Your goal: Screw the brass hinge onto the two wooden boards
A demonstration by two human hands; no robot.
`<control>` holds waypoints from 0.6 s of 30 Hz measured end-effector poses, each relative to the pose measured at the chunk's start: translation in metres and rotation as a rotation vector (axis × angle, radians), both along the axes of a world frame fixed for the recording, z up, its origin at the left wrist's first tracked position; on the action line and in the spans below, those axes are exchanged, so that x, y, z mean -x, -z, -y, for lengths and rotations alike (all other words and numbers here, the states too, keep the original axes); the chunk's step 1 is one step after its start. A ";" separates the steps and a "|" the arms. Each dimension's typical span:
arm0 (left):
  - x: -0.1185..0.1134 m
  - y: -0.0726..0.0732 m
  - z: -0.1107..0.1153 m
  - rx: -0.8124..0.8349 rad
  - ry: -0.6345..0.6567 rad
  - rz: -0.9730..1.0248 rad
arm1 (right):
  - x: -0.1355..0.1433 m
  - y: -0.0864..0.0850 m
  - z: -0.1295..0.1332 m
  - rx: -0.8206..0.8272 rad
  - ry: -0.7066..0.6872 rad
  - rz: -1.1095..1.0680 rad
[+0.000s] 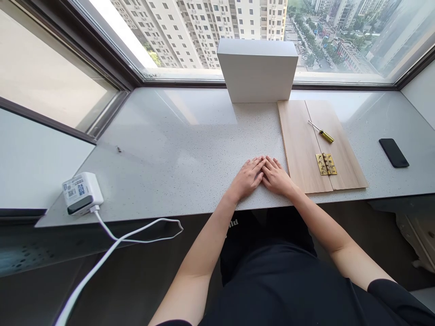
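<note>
My left hand (247, 178) and my right hand (276, 176) lie flat on the speckled white sill (190, 149), fingertips touching and fingers stretched out. Neither holds anything. Just right of my right hand, two light wooden boards (295, 140) lie side by side. A brass hinge (326, 164) rests across the seam between them, with small pieces, perhaps screws, on its leaves. Above the hinge lies a screwdriver (325, 135) with a yellow and black handle, its shaft pointing up and left.
A white box (260, 74) stands behind the boards against the window. A black phone (393, 152) lies at the far right. On the left sits a white charger (82, 192), its white cable (102, 260) hanging past the front edge.
</note>
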State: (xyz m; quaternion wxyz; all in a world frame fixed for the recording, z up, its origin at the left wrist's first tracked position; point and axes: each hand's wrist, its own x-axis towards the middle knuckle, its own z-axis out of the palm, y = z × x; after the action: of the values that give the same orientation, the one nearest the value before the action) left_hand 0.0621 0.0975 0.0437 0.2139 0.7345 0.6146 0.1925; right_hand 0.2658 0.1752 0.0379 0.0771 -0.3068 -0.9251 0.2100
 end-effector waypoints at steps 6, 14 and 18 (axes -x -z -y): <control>-0.001 0.000 -0.001 -0.027 -0.041 0.029 | -0.001 -0.003 -0.002 0.012 -0.001 -0.001; -0.002 -0.001 -0.003 -0.028 -0.044 0.028 | -0.001 -0.004 -0.004 0.020 0.004 -0.005; -0.003 -0.001 -0.004 -0.038 -0.061 0.031 | -0.001 -0.005 -0.005 0.028 0.000 -0.007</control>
State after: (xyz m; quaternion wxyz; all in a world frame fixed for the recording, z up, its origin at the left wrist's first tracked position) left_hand 0.0648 0.1019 0.0446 0.2035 0.7162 0.6295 0.2221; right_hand 0.2669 0.1806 0.0424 0.0758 -0.3074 -0.9217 0.2241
